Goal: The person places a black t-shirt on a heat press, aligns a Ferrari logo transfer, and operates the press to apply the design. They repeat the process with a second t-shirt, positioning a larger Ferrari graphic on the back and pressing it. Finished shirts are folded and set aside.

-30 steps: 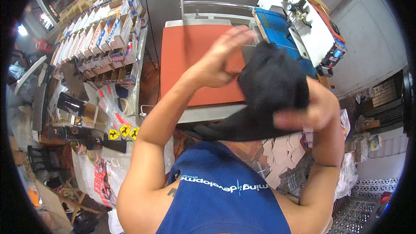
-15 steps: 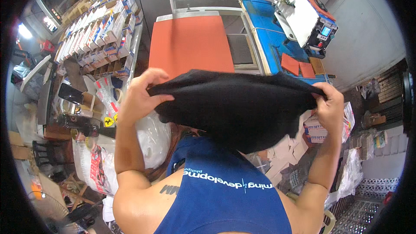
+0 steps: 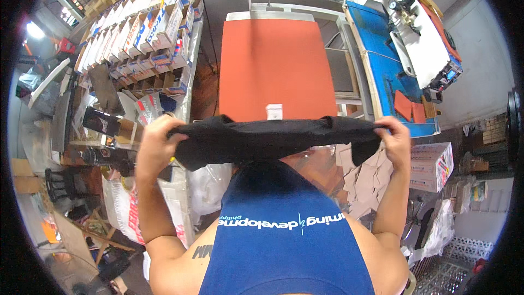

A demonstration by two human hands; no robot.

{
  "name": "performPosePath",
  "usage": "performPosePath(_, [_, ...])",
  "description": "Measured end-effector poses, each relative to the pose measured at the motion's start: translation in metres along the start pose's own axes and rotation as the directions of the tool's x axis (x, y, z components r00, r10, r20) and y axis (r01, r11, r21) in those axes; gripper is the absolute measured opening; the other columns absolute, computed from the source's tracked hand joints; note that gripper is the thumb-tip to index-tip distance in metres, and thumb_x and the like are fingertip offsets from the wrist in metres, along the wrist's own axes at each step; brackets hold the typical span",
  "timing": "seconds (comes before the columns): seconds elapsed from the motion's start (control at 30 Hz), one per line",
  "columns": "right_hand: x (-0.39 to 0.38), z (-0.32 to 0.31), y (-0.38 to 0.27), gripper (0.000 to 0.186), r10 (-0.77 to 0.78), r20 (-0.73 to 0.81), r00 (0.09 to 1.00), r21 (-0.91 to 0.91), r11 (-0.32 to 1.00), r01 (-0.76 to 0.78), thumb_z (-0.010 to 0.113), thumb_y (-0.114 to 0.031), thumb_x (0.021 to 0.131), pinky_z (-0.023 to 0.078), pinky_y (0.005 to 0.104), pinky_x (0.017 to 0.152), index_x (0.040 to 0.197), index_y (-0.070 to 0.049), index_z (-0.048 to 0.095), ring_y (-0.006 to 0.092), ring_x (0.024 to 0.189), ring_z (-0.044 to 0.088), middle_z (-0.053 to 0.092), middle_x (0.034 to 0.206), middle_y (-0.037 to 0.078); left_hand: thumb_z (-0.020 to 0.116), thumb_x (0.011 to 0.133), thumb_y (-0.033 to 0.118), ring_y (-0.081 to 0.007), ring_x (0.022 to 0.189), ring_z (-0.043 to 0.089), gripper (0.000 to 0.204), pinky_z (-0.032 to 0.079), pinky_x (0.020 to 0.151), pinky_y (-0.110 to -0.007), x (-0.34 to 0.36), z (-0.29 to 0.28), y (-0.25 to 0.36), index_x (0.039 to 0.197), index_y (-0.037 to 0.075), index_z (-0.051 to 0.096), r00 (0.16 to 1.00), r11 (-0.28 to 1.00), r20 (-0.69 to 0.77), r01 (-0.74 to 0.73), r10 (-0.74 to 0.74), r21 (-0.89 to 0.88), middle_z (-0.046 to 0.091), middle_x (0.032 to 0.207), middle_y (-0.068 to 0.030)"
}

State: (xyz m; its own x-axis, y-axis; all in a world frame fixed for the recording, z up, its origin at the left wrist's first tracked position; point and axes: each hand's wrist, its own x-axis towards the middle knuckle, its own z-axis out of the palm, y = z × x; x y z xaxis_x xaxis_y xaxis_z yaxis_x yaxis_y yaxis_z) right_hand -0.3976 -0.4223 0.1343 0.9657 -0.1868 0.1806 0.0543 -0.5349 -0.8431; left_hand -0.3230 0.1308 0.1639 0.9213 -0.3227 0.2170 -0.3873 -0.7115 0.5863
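A black shirt (image 3: 267,137) is stretched sideways in front of me, its cloth hanging down below the upper edge. My left hand (image 3: 161,141) pinches one end between thumb and fingers. At the opposite end, my right hand (image 3: 394,141) grips the cloth the same way. A small white label (image 3: 274,111) shows at the shirt's upper edge, against the flat orange-red pad (image 3: 275,63) just beyond. The shirt covers or overhangs the pad's near edge; whether they touch I cannot tell.
Left of the pad, white cardboard boxes (image 3: 136,35) stand in rows. To the right are a blue board (image 3: 376,60) and a white machine (image 3: 420,27) with a small screen. Cardboard pieces (image 3: 368,180) lie below my right hand, beside a white carton (image 3: 431,166).
The shirt has been pulled into a narrower, straighter band, and both hands have spread slightly. The white label has come into sight. The whole view has shifted, exposing more of the pad.
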Motion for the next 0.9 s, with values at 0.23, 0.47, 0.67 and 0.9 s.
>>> performPosePath(0.23, [0.022, 0.011, -0.004, 0.01, 0.131, -0.156, 0.979, 0.127, 0.986, -0.112, 0.075, 0.0, 0.088, 0.046, 0.0242, 0.07, 0.089, -0.001, 0.065, 0.0074, 0.076, 0.056, 0.062, 0.081, -0.002, 0.078, 0.073, -0.005, -0.0325, 0.082, 0.067, 0.026, 0.053, 0.077, -0.038, 0.017, 0.012, -0.046, 0.097, -0.001, 0.067, 0.998, 0.997, -0.057, 0.005, -0.009, -0.083, 0.066, 0.084, -0.0135])
performPosePath(0.47, [0.049, -0.004, -0.016, 0.003, 0.171, 0.143, 0.975, 0.004, 0.985, -0.173, 0.071, 0.0, 0.09, 0.046, 0.0246, 0.069, 0.093, 0.001, 0.071, 0.008, 0.076, 0.058, 0.065, 0.081, -0.002, 0.072, 0.073, -0.012, -0.0291, 0.079, 0.072, 0.024, 0.055, 0.072, -0.036, 0.026, -0.002, -0.039, 0.095, -0.003, 0.07, 0.999, 0.986, -0.034, -0.002, -0.004, -0.17, 0.07, 0.082, -0.0155])
performPosePath(0.67, [0.059, -0.032, -0.028, 0.006, 0.032, -0.03, 0.999, -0.039, 0.999, -0.033, 0.071, 0.007, 0.082, 0.049, 0.0277, 0.072, 0.085, 0.003, 0.067, 0.0118, 0.077, 0.061, 0.066, 0.081, 0.005, 0.084, 0.059, -0.007, -0.0199, 0.072, 0.061, 0.031, 0.049, 0.069, -0.032, 0.037, -0.025, -0.012, 0.08, 0.0, 0.063, 0.995, 0.992, 0.018, 0.1, -0.099, -0.082, 0.063, 0.076, -0.0077])
performPosePath(0.9, [0.069, -0.041, -0.022, 0.005, 0.071, -0.029, 0.997, -0.172, 0.982, -0.075, 0.072, 0.004, 0.083, 0.05, 0.0291, 0.074, 0.088, 0.004, 0.07, 0.0146, 0.078, 0.063, 0.069, 0.082, 0.007, 0.074, 0.069, -0.012, -0.018, 0.079, 0.069, 0.02, 0.053, 0.074, -0.032, 0.054, -0.028, -0.008, 0.085, -0.002, 0.069, 0.983, 0.976, 0.143, 0.14, -0.116, -0.166, 0.071, 0.081, -0.0104])
